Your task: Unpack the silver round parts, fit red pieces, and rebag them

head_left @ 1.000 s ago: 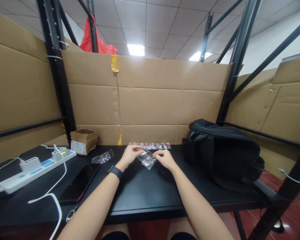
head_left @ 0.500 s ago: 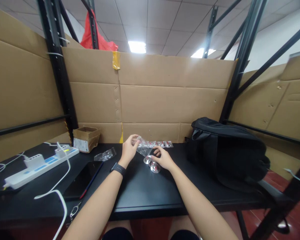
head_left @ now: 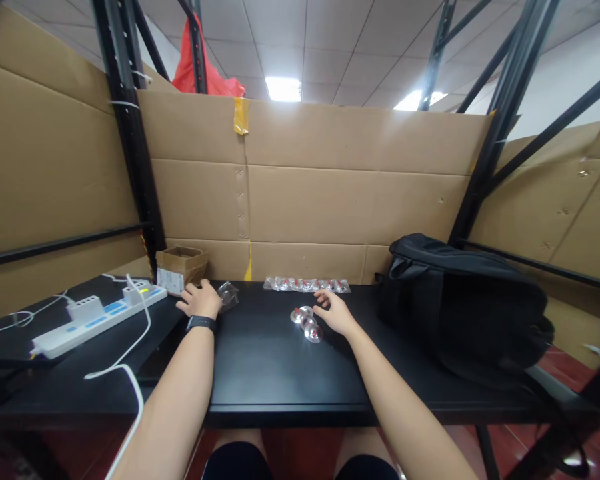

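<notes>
Left hand (head_left: 200,300) spread on clear bag (head_left: 227,294); right hand (head_left: 334,312) loosely spread beside discs (head_left: 306,321); bare tabletop (head_left: 260,360) between.

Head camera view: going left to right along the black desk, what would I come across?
White power strip → small cardboard box → left hand beside crumpled clear bags → loose shiny discs → right hand → black backpack.
</notes>
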The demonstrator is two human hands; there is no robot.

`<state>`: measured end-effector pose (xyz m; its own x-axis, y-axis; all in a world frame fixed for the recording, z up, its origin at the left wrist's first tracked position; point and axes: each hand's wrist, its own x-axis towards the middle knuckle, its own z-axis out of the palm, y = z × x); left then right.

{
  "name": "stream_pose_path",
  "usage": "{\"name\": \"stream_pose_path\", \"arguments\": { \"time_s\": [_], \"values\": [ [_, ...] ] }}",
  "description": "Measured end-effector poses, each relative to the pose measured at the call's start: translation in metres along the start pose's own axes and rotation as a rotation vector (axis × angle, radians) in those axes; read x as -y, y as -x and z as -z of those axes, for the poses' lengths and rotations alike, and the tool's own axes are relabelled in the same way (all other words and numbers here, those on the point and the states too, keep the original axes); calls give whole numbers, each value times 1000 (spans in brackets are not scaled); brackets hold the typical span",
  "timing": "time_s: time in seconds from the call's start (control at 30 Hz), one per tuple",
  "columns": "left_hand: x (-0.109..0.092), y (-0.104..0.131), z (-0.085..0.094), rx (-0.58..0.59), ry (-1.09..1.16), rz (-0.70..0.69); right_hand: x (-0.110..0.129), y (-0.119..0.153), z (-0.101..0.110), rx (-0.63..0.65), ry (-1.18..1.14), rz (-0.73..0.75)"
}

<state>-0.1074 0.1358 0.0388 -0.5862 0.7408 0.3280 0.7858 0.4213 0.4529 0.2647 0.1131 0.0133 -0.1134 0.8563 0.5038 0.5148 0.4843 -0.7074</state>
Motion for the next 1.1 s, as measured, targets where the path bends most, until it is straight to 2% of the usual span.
{"name": "stream_pose_path", "arguments": {
  "time_s": [0.07,0.1,0.2,0.27,0.47,0.57,0.63,0.67,0.7,0.77,0.83,0.93,1.1],
  "values": [
    [-3,-1,-2,7,-39,-9,-2,0,1,-12,-2,-7],
    [-5,-2,-2,56,-42,-25,-2,0,2,-14,-3,-11],
    [-13,-8,-2,304,-36,-83,-2,-1,4,-5,3,-13],
    [-18,-9,-5,377,-41,-82,-2,0,4,0,11,-13],
    [-26,-2,-21,318,-43,-139,-3,-1,3,5,-14,-25],
    [-36,10,-30,116,-18,-233,-1,-2,1,-13,-30,-30],
    [-49,22,-37,-39,4,-391,2,-3,0,-27,-61,-32],
    [-57,28,-40,-72,4,-489,4,-3,1,-32,-78,-33],
    [-66,34,-44,-60,-5,-587,6,-3,1,-36,-92,-34],
    [-85,43,-53,40,-29,-789,9,-2,2,-41,-96,-34],
    [-104,48,-60,159,-45,-902,9,-1,4,-43,-78,-30],
    [-128,48,-67,238,-32,-925,3,-1,7,-43,-52,-35],
    [-149,44,-67,248,-21,-947,-5,-2,12,-59,-72,-61]
  ]
}}
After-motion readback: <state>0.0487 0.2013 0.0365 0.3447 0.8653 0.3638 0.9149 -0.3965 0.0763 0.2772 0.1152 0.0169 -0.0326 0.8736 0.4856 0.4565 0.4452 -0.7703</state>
